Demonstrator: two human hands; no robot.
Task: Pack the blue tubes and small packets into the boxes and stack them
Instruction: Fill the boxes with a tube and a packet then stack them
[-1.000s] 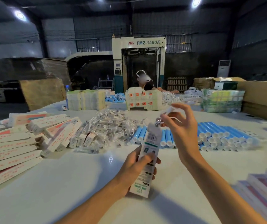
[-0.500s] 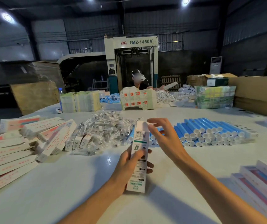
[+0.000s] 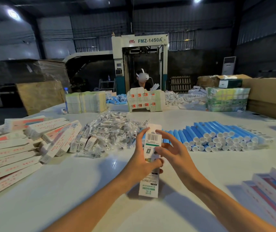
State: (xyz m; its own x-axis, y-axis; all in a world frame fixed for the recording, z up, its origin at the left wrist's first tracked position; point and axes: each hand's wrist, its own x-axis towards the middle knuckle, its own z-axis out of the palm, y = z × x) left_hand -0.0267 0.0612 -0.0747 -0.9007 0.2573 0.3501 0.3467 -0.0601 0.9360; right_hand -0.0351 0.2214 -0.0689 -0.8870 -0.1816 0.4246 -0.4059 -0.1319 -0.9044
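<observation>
My left hand (image 3: pixel 140 162) grips a long white box (image 3: pixel 148 186) with a barcode and green print, standing it upright on the white table (image 3: pixel 67 190). My right hand (image 3: pixel 175 153) is beside the box's upper half with spread fingers touching its front, and the thumb is near the top flap. Behind the box lies a heap of small clear packets (image 3: pixel 110 129). A row of blue tubes (image 3: pixel 217 136) with white caps lies to the right of it.
Flat and folded boxes (image 3: pixel 8 158) are piled at the left. Boxes (image 3: pixel 271 190) lie stacked at the right front edge. Across the table a person (image 3: pixel 142 79) works behind a box stack (image 3: pixel 145 101), with cardboard cartons (image 3: pixel 271 96) at the far right.
My right hand held a small packet above the box's open top, then came down onto the box. The packet is no longer in sight. The left hand kept holding the box.
</observation>
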